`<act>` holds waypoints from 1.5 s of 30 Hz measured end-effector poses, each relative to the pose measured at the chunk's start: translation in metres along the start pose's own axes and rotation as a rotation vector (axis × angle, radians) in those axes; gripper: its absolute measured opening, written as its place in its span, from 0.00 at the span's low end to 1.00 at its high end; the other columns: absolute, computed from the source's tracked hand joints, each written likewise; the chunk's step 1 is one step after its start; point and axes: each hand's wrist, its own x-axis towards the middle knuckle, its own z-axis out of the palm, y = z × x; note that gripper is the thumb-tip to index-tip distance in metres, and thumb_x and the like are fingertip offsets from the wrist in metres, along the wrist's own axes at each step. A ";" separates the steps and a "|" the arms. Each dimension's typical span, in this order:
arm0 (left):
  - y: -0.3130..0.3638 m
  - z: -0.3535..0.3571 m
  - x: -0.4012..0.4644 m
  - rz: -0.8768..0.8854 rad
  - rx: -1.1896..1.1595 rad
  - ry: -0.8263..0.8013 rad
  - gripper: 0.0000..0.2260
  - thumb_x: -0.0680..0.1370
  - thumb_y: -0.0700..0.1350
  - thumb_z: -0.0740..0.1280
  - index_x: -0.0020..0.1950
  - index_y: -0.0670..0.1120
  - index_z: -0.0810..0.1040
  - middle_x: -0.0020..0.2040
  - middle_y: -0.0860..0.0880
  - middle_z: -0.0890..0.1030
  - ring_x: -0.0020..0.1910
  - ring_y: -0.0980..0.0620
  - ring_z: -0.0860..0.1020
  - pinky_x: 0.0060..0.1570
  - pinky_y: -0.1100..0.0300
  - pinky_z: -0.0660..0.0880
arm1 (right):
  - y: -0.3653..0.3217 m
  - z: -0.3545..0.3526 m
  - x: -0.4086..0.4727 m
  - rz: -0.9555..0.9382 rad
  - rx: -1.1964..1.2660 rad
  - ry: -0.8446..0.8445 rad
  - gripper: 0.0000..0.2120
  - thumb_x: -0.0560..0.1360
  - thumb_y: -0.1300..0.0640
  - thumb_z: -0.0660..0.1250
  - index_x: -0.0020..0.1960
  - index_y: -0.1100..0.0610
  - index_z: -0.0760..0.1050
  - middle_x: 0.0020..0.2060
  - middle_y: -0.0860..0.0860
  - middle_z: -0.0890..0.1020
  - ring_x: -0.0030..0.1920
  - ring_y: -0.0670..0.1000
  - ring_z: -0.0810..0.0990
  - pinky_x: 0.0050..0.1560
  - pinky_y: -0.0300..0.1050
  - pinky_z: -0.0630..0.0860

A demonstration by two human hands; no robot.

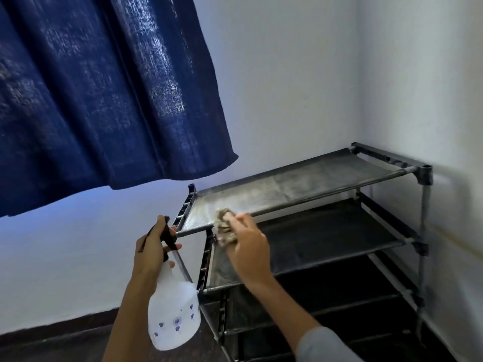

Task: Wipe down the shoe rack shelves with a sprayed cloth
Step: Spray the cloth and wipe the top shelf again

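the shoe rack (423,176) stands in the corner of the room, its far side along the back wall and its right end by the right wall (431,74). it is a dark metal frame with several fabric shelves stacked one under another. the top shelf (300,184) looks dusty and greyish, paler toward its left end.

the right hand (247,248) is at the near left corner of the top shelf, fingers curled around a crumpled beige cloth (225,226). the cloth sits on the near edge of that shelf, partly hanging over the front bar, and the hand covers its right part. a grey sleeve (324,346) shows at the forearm near the bottom of the view.

the left hand (151,246) is just left of the rack, wrapped around the black trigger head of a spray bottle (173,307). the bottle is translucent white with small blue marks and hangs tilted below the hand, beside the rack's left end frame but not clearly touching it.

a dark blue curtain (104,95) hangs over the upper left. a dark floor (65,340) runs along the foot of the back wall.
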 end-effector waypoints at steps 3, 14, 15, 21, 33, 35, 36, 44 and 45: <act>-0.001 0.018 -0.011 0.015 -0.061 0.006 0.19 0.80 0.60 0.58 0.41 0.49 0.79 0.43 0.51 0.83 0.41 0.49 0.83 0.30 0.59 0.74 | 0.030 -0.040 0.008 0.129 0.035 0.224 0.20 0.68 0.66 0.72 0.59 0.59 0.78 0.52 0.51 0.79 0.44 0.42 0.74 0.51 0.32 0.74; -0.019 0.090 -0.010 0.008 -0.261 -0.214 0.20 0.80 0.57 0.59 0.43 0.43 0.79 0.47 0.46 0.82 0.42 0.47 0.81 0.27 0.61 0.74 | 0.029 -0.046 0.018 0.344 0.154 0.412 0.12 0.72 0.66 0.68 0.56 0.59 0.78 0.53 0.43 0.73 0.48 0.40 0.73 0.55 0.33 0.74; -0.023 0.092 -0.009 0.001 -0.270 -0.201 0.20 0.80 0.57 0.59 0.43 0.43 0.80 0.46 0.45 0.82 0.42 0.48 0.81 0.29 0.60 0.74 | 0.020 -0.031 0.011 0.279 0.182 0.260 0.13 0.74 0.65 0.67 0.57 0.58 0.77 0.52 0.40 0.72 0.48 0.39 0.74 0.52 0.29 0.74; -0.032 0.090 -0.002 0.033 -0.185 -0.205 0.15 0.79 0.59 0.61 0.46 0.54 0.85 0.42 0.51 0.85 0.43 0.53 0.82 0.41 0.56 0.74 | 0.014 -0.009 0.006 -0.066 0.069 -0.100 0.17 0.77 0.61 0.64 0.66 0.56 0.74 0.59 0.48 0.75 0.51 0.48 0.79 0.52 0.40 0.79; -0.032 0.100 0.002 0.040 -0.257 -0.150 0.18 0.80 0.57 0.61 0.41 0.47 0.81 0.44 0.52 0.85 0.43 0.44 0.79 0.39 0.54 0.72 | 0.124 -0.170 0.056 0.395 -0.124 0.447 0.10 0.74 0.63 0.67 0.55 0.61 0.78 0.48 0.50 0.75 0.36 0.40 0.70 0.33 0.21 0.68; -0.031 0.099 0.001 0.031 -0.244 -0.146 0.19 0.80 0.58 0.60 0.40 0.46 0.81 0.44 0.54 0.85 0.43 0.46 0.80 0.38 0.54 0.71 | 0.110 -0.154 0.056 0.410 -0.120 0.418 0.11 0.74 0.64 0.65 0.56 0.60 0.78 0.48 0.47 0.72 0.34 0.39 0.69 0.31 0.24 0.70; -0.029 0.098 0.000 0.022 -0.236 -0.145 0.19 0.80 0.58 0.60 0.40 0.47 0.80 0.44 0.54 0.84 0.42 0.47 0.81 0.37 0.55 0.71 | 0.099 -0.140 0.053 0.405 -0.117 0.384 0.12 0.74 0.63 0.65 0.57 0.58 0.77 0.50 0.46 0.72 0.34 0.39 0.70 0.29 0.26 0.70; -0.010 0.097 -0.012 -0.060 -0.171 -0.170 0.18 0.80 0.58 0.59 0.41 0.47 0.79 0.37 0.58 0.83 0.42 0.50 0.79 0.36 0.58 0.70 | 0.034 -0.051 0.017 0.112 0.037 -0.052 0.17 0.76 0.60 0.66 0.65 0.57 0.73 0.58 0.47 0.72 0.47 0.45 0.76 0.46 0.31 0.76; -0.008 0.096 -0.014 -0.057 -0.161 -0.177 0.17 0.80 0.58 0.59 0.42 0.48 0.78 0.36 0.59 0.83 0.41 0.50 0.79 0.35 0.58 0.69 | 0.040 -0.059 0.019 0.118 0.061 -0.039 0.14 0.76 0.58 0.67 0.62 0.57 0.76 0.55 0.47 0.74 0.45 0.45 0.77 0.44 0.32 0.78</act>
